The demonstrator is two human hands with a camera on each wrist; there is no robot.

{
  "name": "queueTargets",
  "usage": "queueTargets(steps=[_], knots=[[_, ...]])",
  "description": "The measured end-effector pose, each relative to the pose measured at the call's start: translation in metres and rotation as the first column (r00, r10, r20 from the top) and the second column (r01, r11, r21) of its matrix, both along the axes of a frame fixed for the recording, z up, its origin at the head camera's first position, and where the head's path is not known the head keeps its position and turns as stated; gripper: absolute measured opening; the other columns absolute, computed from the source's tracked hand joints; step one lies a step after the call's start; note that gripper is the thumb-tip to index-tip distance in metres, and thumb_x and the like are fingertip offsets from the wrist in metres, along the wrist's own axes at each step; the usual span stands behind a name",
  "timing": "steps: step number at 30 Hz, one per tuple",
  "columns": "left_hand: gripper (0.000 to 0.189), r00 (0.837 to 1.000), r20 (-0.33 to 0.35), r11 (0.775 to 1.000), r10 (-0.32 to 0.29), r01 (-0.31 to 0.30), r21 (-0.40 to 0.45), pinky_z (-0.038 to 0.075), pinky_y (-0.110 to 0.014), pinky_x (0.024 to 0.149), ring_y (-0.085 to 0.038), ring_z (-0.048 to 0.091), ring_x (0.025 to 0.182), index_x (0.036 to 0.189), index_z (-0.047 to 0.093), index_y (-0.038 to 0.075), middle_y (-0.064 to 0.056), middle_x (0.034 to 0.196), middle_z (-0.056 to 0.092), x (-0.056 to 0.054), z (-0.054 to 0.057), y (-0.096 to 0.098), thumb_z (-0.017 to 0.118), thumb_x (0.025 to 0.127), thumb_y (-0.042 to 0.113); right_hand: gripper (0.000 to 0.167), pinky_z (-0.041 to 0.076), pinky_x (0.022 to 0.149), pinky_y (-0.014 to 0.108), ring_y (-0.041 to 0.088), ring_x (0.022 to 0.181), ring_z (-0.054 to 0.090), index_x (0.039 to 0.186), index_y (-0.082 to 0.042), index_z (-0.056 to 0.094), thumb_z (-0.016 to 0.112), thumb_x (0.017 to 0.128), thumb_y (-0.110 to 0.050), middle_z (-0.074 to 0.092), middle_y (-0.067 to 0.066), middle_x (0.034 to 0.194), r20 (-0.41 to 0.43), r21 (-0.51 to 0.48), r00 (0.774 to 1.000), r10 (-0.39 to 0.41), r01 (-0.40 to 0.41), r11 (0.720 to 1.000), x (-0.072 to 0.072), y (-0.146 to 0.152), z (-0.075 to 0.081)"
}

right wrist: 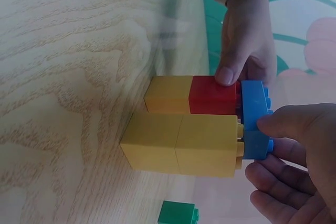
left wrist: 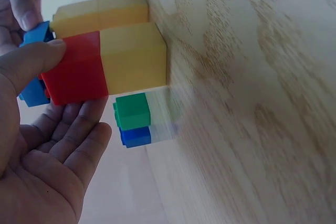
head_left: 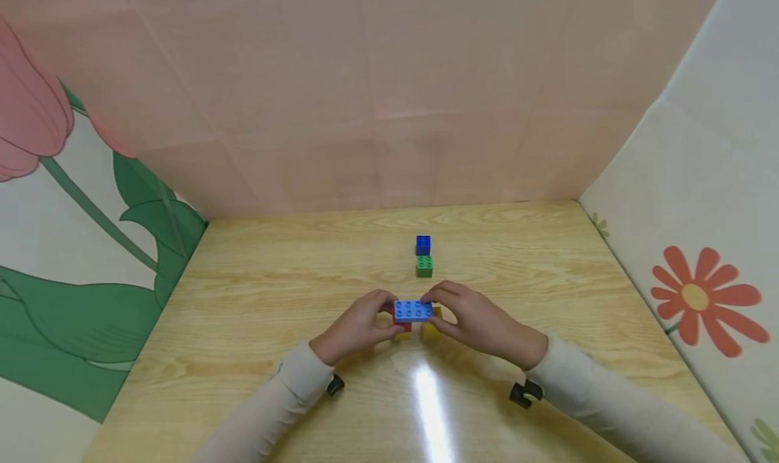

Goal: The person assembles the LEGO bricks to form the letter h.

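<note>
A long light-blue brick [head_left: 412, 311] lies across the tops of two short stacks. One stack is a red brick [right wrist: 212, 95] on a yellow brick [right wrist: 167, 94]; beside it stand two stacked yellow bricks [right wrist: 178, 142]. My left hand [head_left: 364, 318] holds the red brick, its thumb on the near side close under the blue one. With thumb and fingers my right hand [head_left: 477, 318] pinches the right end of the blue brick. In the right wrist view, yellow studs show in a small gap below the blue brick.
Behind the hands, a green brick [head_left: 424, 266] stands on the wooden table [head_left: 274, 267], with a dark-blue brick [head_left: 422, 245] just beyond it. A pink wall [head_left: 365, 111] rises at the back, and patterned panels flank both sides.
</note>
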State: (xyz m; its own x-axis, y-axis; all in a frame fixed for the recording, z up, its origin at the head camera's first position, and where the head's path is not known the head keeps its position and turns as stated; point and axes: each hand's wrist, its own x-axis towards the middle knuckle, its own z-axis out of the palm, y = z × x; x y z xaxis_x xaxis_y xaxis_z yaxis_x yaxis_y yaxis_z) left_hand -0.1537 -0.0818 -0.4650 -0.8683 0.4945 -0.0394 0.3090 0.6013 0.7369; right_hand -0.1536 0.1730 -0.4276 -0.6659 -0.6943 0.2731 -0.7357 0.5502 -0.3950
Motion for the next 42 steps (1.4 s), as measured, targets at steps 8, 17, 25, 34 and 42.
queueTargets(steps=[8, 17, 25, 34, 42], knots=[[0.037, 1.000, 0.005, 1.000, -0.012, 0.012, -0.002, 0.052, -0.031, 0.091, -0.013, 0.061, 0.107, 0.117, 0.057, 0.018, 0.010, 0.111, 0.059, -0.0011, -0.0008, 0.0027, 0.075, 0.087, 0.031, 0.031, 0.056, 0.077, 0.028, 0.015, 0.098, 0.064, 0.116, -0.012, 0.065, 0.074, 0.088, -0.022, 0.063, -0.001, 0.112, 0.001, 0.021, 1.000, -0.010, 0.010, 1.000, 0.0019, 0.0013, 0.0003], [0.037, 1.000, 0.025, 1.000, -0.008, 0.008, -0.007, 0.051, -0.030, 0.092, -0.009, 0.059, 0.107, 0.117, 0.056, 0.019, 0.011, 0.112, 0.057, -0.0022, -0.0019, 0.0052, 0.075, 0.087, 0.031, 0.030, 0.055, 0.077, 0.025, 0.012, 0.098, 0.063, 0.117, -0.014, 0.065, 0.073, 0.089, -0.024, 0.063, -0.003, 0.112, 0.007, 0.031, 1.000, -0.013, 0.013, 0.999, 0.0003, 0.0028, -0.0005], [0.039, 1.000, 0.025, 1.000, -0.007, 0.007, -0.008, 0.051, -0.033, 0.093, -0.013, 0.059, 0.109, 0.119, 0.056, 0.021, 0.011, 0.113, 0.057, -0.0014, -0.0023, 0.0052, 0.075, 0.087, 0.032, 0.034, 0.055, 0.076, 0.025, 0.014, 0.096, 0.063, 0.122, -0.012, 0.065, 0.072, 0.090, -0.024, 0.062, -0.001, 0.112, -0.012, 0.030, 1.000, 0.008, -0.008, 1.000, -0.0003, 0.0036, -0.0014], [0.039, 1.000, -0.002, 1.000, -0.028, 0.028, -0.005, 0.051, -0.031, 0.092, -0.009, 0.059, 0.107, 0.118, 0.056, 0.019, 0.010, 0.113, 0.058, -0.0010, -0.0002, 0.0044, 0.074, 0.087, 0.033, 0.034, 0.055, 0.076, 0.025, 0.016, 0.095, 0.064, 0.121, -0.013, 0.066, 0.071, 0.090, -0.027, 0.061, 0.000, 0.112, -0.003, 0.054, 1.000, -0.003, 0.003, 0.999, 0.0003, 0.0038, 0.0004], [0.041, 0.999, -0.014, 0.999, -0.039, 0.040, 0.008, 0.051, -0.030, 0.091, -0.008, 0.059, 0.106, 0.119, 0.056, 0.018, 0.009, 0.114, 0.057, -0.0008, -0.0001, 0.0030, 0.074, 0.086, 0.033, 0.034, 0.055, 0.074, 0.025, 0.016, 0.092, 0.063, 0.118, -0.011, 0.066, 0.074, 0.088, -0.024, 0.062, 0.002, 0.110, -0.018, 0.052, 1.000, 0.012, -0.011, 0.999, 0.0026, 0.0006, 0.0044]])
